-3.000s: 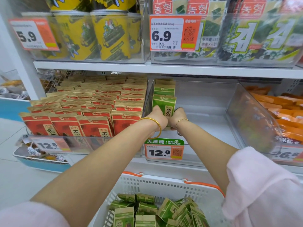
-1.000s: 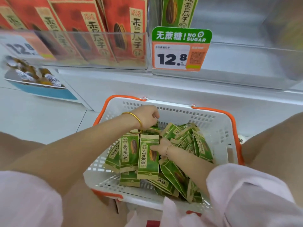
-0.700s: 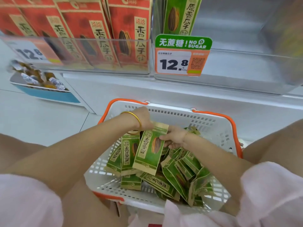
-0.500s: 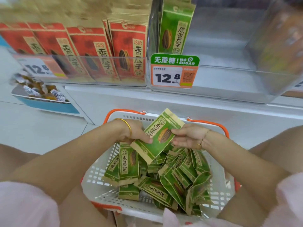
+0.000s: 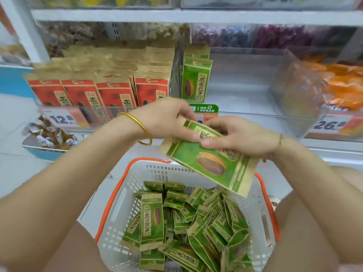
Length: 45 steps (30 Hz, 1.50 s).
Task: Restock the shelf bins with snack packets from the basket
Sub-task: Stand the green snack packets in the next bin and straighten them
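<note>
A green snack packet (image 5: 212, 163) with a sunflower seed picture hangs tilted above the basket, held between both hands. My left hand (image 5: 165, 118) pinches its upper left corner. My right hand (image 5: 239, 136) grips its top edge with the thumb across the front. Below stands the white basket with an orange rim (image 5: 125, 193), holding several loose green packets (image 5: 188, 228). On the shelf, a clear bin (image 5: 255, 114) holds a few green packets (image 5: 195, 81) upright at its left wall; most of its floor is bare.
A clear bin of red packets (image 5: 98, 95) sits left of the green bin. Orange packets (image 5: 337, 85) fill the bin on the right. A blue tray of small wrapped sweets (image 5: 49, 136) lies low on the left. My knees flank the basket.
Both hands went from the shelf bin down into the basket, took one green packet and have lifted it up toward the shelf. The view has tilted upward.
</note>
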Tool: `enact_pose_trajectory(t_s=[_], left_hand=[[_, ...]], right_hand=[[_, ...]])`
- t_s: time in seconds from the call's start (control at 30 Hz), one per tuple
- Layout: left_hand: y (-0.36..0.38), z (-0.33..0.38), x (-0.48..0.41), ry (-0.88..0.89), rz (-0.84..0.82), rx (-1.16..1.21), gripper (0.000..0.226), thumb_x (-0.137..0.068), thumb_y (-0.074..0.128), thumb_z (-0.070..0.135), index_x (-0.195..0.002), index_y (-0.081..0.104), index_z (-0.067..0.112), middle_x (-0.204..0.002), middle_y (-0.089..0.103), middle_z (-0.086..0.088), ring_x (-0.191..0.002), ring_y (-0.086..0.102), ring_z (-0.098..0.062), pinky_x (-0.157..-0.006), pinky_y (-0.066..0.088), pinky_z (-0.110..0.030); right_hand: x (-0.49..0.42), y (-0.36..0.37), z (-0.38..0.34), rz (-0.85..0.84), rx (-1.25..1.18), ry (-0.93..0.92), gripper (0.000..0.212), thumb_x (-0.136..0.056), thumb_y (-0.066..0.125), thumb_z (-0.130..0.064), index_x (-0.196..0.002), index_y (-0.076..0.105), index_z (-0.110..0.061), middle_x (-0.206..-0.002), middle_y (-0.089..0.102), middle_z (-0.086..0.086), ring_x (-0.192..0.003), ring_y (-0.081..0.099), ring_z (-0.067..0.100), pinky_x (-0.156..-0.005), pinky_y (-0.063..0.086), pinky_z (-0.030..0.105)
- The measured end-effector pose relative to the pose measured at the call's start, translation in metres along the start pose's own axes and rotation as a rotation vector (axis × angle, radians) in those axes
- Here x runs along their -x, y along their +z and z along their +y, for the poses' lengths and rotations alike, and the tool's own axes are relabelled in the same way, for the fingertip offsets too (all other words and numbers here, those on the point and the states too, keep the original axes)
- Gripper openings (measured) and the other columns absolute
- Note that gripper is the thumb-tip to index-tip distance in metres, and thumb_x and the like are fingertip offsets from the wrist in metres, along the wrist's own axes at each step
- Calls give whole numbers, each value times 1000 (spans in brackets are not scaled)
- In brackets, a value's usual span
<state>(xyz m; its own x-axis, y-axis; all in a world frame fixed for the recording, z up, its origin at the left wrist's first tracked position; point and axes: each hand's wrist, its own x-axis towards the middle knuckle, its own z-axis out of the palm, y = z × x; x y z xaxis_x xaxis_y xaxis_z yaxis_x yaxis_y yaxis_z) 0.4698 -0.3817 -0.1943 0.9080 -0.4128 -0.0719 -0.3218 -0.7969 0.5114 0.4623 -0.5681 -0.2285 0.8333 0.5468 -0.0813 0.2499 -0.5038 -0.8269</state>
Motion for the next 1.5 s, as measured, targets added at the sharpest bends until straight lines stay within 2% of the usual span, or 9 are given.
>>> enact_pose_trajectory(t_s=[0.13, 0.23, 0.37, 0.53, 0.63, 0.77, 0.87, 1.17, 1.5], left_hand=[[-27, 14, -12, 33, 403, 518, 26, -91, 59, 23, -115, 52, 16, -98, 62, 3, -86, 63, -6, -70, 55, -21], [-27, 11, -29, 47, 597, 112, 21, -95, 50, 21, -112, 60, 12, -107, 57, 2, -101, 54, -12, -85, 41, -19], [-15, -11, -50, 73, 534, -375, 31, -95, 45, 24, -116, 63, 10, -134, 50, -10, -129, 39, -26, -109, 29, -38], [-7, -25, -58, 13, 483, -489, 42, -98, 38, 32, -127, 55, 7, -149, 34, -11, -142, 20, -24, -116, 10, -40], [-3, -31, -58, 17, 489, -517, 43, -99, 35, 33, -130, 52, 8, -153, 28, -9, -144, 15, -21, -117, 4, -39], [2, -35, -59, 34, 517, -540, 44, -98, 35, 35, -130, 51, 10, -155, 24, -9, -145, 12, -20, -117, 0, -39], [5, -37, -60, 48, 547, -540, 44, -98, 37, 36, -129, 52, 10, -155, 24, -10, -145, 12, -21, -117, -2, -39], [10, -41, -60, 93, 606, -540, 42, -97, 38, 36, -123, 57, 9, -154, 26, -11, -145, 14, -23, -117, -2, -41], [11, -37, -57, 83, 614, -534, 58, -87, 25, 44, -117, 61, 9, -152, 30, -13, -145, 16, -26, -116, 0, -44]], right_hand=[[-8, -50, -6, 25, -804, 160, 35, -73, 59, -27, -99, 64, -5, -79, 72, 8, -64, 68, 16, -57, 56, 26], [-30, -69, -8, 161, -1025, 227, 20, -87, 50, -25, -96, 63, -12, -72, 71, 6, -59, 69, 18, -52, 55, 27], [-66, -74, -5, 421, -1249, 262, 23, -98, 38, -25, -96, 58, -13, -82, 67, 7, -72, 66, 23, -58, 53, 32], [-99, -71, 8, 584, -995, 251, 3, -96, 52, -17, -97, 55, -16, -78, 60, -2, -70, 55, 11, -54, 41, 21], [-109, -67, 18, 619, -941, 161, 31, -92, 55, -2, -119, 45, -14, -86, 62, 4, -68, 61, 14, -44, 48, 20], [-130, -53, 33, 670, -696, 251, 32, -84, 62, 9, -102, 44, -12, -104, 63, 19, -87, 65, 29, -71, 57, 44], [-149, -50, 46, 691, -472, 355, 36, -78, 72, 0, -86, 43, -19, -108, 64, 17, -99, 64, 34, -86, 52, 52], [-165, -44, 40, 706, -78, 366, 39, -80, 75, -22, -95, 40, -12, -101, 55, 8, -101, 59, 31, -85, 53, 49], [-158, -49, 46, 602, -181, 437, 46, -75, 79, -11, -103, 43, -8, -106, 64, 13, -89, 68, 30, -72, 59, 44]])
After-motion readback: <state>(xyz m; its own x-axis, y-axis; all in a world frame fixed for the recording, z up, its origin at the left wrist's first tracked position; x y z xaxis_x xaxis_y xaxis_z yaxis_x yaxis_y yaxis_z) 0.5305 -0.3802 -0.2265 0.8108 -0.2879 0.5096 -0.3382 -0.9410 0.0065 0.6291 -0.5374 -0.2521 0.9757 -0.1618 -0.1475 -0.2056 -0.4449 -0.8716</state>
